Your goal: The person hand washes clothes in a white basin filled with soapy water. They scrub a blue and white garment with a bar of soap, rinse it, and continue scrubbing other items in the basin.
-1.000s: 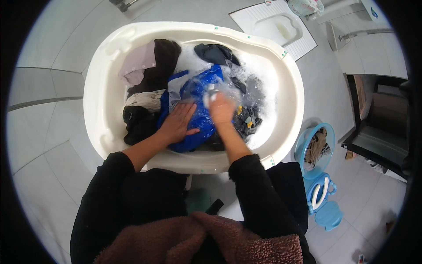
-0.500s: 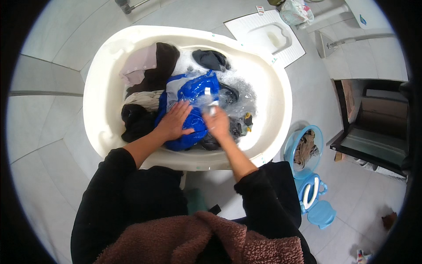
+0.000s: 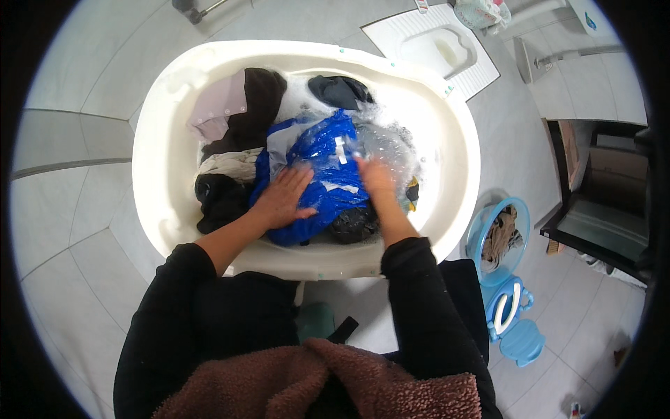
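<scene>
A wet blue garment (image 3: 322, 157) with white and grey parts lies spread in soapy water in the white tub (image 3: 464, 174). My left hand (image 3: 287, 194) lies flat on its left part, fingers stretched out and slightly apart. At the garment's right edge is my right hand (image 3: 377, 180), smeared by motion. Its fingers are too blurred to show whether they hold anything. Close to that hand, dark wet cloth (image 3: 354, 225) shows below the blue garment. A small yellow and black piece (image 3: 412, 193) is in the water to the right.
Left in the tub lie a brown and pale pink garment (image 3: 262, 105), cream cloth (image 3: 230, 165) and black cloth (image 3: 220, 202). Dark grey cloth (image 3: 340, 92) lies at the far side. Outside, right, stands a blue basin (image 3: 477, 241) of clothes beside a blue child's potty (image 3: 513, 314).
My right hand has moved right, to the garment's right edge. The blue garment is spread wider to the right; my left hand stays on it. A whitish thing by my right hand no longer shows.
</scene>
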`<state>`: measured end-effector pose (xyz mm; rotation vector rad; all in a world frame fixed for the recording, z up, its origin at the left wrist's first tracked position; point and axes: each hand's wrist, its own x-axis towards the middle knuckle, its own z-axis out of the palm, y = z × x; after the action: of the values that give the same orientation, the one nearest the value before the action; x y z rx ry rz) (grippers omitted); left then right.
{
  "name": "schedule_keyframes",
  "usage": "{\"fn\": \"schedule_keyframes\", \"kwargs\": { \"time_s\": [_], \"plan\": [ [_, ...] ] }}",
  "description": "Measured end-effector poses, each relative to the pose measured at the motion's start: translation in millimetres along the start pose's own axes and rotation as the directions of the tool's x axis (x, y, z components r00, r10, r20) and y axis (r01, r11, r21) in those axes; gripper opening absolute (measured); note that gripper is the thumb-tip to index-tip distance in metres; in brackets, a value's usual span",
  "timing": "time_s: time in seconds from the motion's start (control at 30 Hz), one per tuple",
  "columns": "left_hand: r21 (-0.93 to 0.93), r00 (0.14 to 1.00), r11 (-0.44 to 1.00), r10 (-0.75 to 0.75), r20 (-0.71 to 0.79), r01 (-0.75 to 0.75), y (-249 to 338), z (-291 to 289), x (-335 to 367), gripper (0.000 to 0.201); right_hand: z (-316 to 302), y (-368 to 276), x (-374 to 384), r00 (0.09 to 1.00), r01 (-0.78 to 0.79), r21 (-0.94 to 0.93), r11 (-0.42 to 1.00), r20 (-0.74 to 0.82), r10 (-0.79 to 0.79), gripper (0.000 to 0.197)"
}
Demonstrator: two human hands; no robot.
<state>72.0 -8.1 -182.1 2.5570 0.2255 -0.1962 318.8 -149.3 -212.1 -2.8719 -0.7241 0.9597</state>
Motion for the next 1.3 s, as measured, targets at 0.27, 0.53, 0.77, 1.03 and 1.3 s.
{"fn": "schedule_keyframes", "kwargs": {
  "time_s": [0.27,0.53,0.77,1.03,1.3],
  "plan": [
    [-0.013,0.996,0.999,0.044,-0.083,-0.045,-0.8,1.2,-3.7,0.088,30.2,34.0,-11.9,0.756,-0.177,0.244,0.953,-0.586,0.290,0.042],
    [0.123,0.966,0.986,0.079,0.245,-0.112,-20.5,24.2,-6.1,0.063,55.9,-121.0,-125.6,0.667,0.671,0.175,0.720,-0.567,-0.484,0.032],
    [-0.047,1.000,0.999,-0.001,0.016,0.002,-16.4,22.4,-2.4,0.085,30.7,-76.7,-35.8,0.840,0.421,-0.136,0.897,-0.315,-0.442,0.051],
    [-0.076,1.000,0.997,0.005,-0.028,-0.007,-2.1,-0.5,0.7,0.085,-10.0,89.4,25.2,0.968,-0.144,0.184,0.972,-0.178,0.177,0.056],
    [-0.027,0.991,0.997,0.074,-0.111,-0.078,-1.2,-2.0,-8.0,0.091,-114.3,26.4,-52.9,0.987,-0.097,0.985,-0.145,0.114,0.114,0.034]
  ]
}}
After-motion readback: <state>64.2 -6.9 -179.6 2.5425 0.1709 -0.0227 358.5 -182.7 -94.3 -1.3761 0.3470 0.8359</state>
